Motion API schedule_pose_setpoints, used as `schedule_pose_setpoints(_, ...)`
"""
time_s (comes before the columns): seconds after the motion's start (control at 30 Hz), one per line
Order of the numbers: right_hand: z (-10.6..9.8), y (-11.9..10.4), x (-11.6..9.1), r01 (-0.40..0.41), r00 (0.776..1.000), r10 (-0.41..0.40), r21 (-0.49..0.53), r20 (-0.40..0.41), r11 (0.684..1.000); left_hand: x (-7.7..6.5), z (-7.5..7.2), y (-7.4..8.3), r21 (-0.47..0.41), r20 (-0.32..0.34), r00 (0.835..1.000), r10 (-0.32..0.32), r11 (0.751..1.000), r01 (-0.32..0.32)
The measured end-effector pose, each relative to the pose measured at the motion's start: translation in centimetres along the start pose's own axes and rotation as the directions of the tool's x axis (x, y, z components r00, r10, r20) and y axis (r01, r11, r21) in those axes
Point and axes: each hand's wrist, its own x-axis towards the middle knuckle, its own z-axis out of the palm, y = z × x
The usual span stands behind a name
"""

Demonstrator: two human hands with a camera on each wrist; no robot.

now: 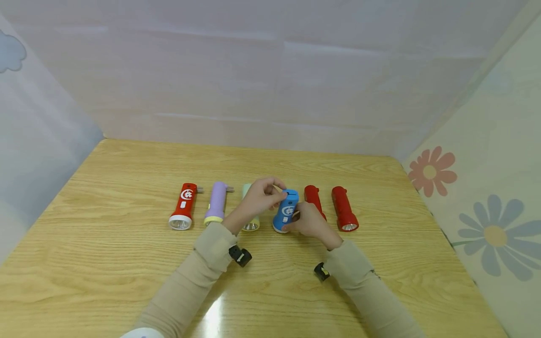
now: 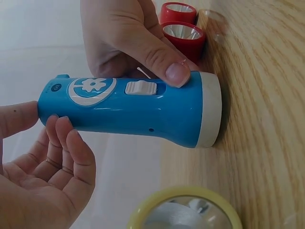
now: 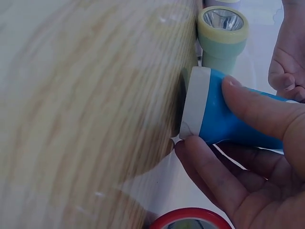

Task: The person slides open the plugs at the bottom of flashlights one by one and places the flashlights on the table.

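Note:
A blue flashlight [image 1: 286,213] stands nearly upright, its white-rimmed head down close over the table. My right hand [image 1: 310,219] grips it low, thumb beside the white sliding switch [image 2: 141,88] and fingers round the other side. Up at the tail end, my left hand [image 1: 261,195] holds the flashlight with its fingertips, one digit against the end face and others at the side. Behind the left hand lies a pale green flashlight [image 1: 251,224] with a yellow rim, partly covered. A red flashlight [image 1: 313,195] is partly hidden behind my right hand.
Left of the hands lie a purple flashlight [image 1: 217,199] and a red flashlight with a white rim [image 1: 181,220], prongs sticking out from both. Another red flashlight [image 1: 344,206] lies at the right. The wooden table [image 1: 127,263] meets a pale cloth backdrop [image 1: 253,94].

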Motion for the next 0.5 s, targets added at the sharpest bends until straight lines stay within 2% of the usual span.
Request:
schedule_pose_setpoints(0.13,0.06,-0.03,0.04,-0.002,1.0,0.002,-0.01,0.0,1.0,-0.32,0.15,0.07,0.016,0.002,1.0,0.011,1.0,-0.011)
schedule_pose_setpoints(0.33,0.03,-0.17,-0.05,-0.023,1.0,0.023,-0.016,-0.001,1.0,-0.57,0.37,-0.16,0.06,0.001,0.998,0.061,0.996,-0.061)
schedule_pose_setpoints(0.5,0.07,-0.19,-0.18,0.006,1.0,-0.007,-0.031,-0.014,1.0,-0.83,0.39,-0.28,0.063,0.012,0.996,0.084,0.994,-0.084)
